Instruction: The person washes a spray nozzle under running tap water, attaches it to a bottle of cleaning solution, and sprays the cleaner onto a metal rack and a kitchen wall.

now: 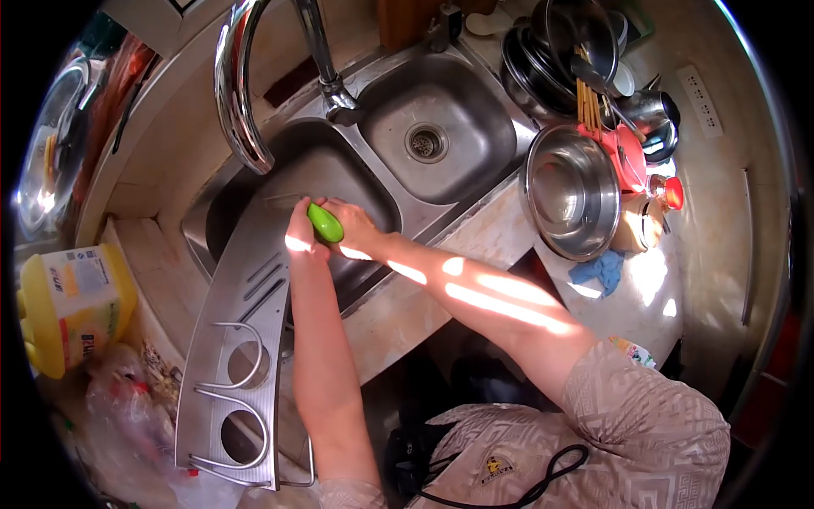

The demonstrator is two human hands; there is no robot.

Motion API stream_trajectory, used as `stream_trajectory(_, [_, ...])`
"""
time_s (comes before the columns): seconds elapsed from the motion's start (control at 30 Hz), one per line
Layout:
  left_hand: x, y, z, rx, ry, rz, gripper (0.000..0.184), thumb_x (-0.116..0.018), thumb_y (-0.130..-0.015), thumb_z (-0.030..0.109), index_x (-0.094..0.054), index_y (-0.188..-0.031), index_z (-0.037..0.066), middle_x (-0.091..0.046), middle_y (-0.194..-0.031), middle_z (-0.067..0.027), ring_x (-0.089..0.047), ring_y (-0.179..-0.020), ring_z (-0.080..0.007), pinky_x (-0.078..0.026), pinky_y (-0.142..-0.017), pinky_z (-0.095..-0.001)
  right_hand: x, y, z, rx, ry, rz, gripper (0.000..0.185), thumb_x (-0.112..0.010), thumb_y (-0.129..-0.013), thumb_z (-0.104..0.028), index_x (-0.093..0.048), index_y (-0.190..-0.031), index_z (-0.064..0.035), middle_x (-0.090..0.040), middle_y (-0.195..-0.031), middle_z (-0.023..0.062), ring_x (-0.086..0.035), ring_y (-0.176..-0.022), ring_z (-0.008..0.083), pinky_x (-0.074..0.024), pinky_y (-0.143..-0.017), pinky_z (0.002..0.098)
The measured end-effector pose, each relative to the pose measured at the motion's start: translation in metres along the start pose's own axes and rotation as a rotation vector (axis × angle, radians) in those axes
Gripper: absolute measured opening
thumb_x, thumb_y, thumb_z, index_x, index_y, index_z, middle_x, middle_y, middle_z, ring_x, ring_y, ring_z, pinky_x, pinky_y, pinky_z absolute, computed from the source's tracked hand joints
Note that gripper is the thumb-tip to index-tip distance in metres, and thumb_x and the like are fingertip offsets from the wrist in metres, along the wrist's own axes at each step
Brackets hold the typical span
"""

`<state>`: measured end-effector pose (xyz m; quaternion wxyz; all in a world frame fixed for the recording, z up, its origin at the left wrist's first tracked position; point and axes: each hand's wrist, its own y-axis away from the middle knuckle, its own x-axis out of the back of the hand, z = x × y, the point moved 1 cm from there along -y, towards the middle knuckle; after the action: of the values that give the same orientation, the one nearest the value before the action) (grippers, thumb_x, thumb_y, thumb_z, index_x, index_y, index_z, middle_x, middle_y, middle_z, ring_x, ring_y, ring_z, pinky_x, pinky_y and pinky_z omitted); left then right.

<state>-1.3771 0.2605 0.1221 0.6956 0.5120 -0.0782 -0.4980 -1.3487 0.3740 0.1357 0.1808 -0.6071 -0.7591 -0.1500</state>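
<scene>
Over the left sink basin, my two hands are close together at the upper end of a long metal rack with curved wire holders. A bright green rounded object sits between them. My right hand is closed around its right side. My left hand is at the rack's edge, touching or very near the green object; its fingers are partly hidden, and what they grip cannot be made out. The chrome faucet stands behind the basins, its spout arching above the left one.
The right basin has a drain strainer. Right of it are a steel bowl, stacked pans, a red container, a jar and a blue cloth. A yellow jug and plastic bags lie left.
</scene>
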Motion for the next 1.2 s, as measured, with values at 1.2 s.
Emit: stream_trajectory(1.2, [-0.006, 0.05, -0.013, -0.288, -0.364, 0.15, 0.04, -0.046, -0.097, 0.039, -0.066, -0.113, 0.008, -0.067, -0.102, 0.001, -0.057, -0.104, -0.0131, -0.036, -0.077, -0.0333, 0.033, -0.011, -0.006, 0.066, -0.067, 0.0, 0.025, -0.071, -0.083, -0.02, -0.061, -0.099, -0.003, -0.065, -0.087, 0.0159, -0.065, -0.084, 0.0349, -0.051, -0.073, 0.0384])
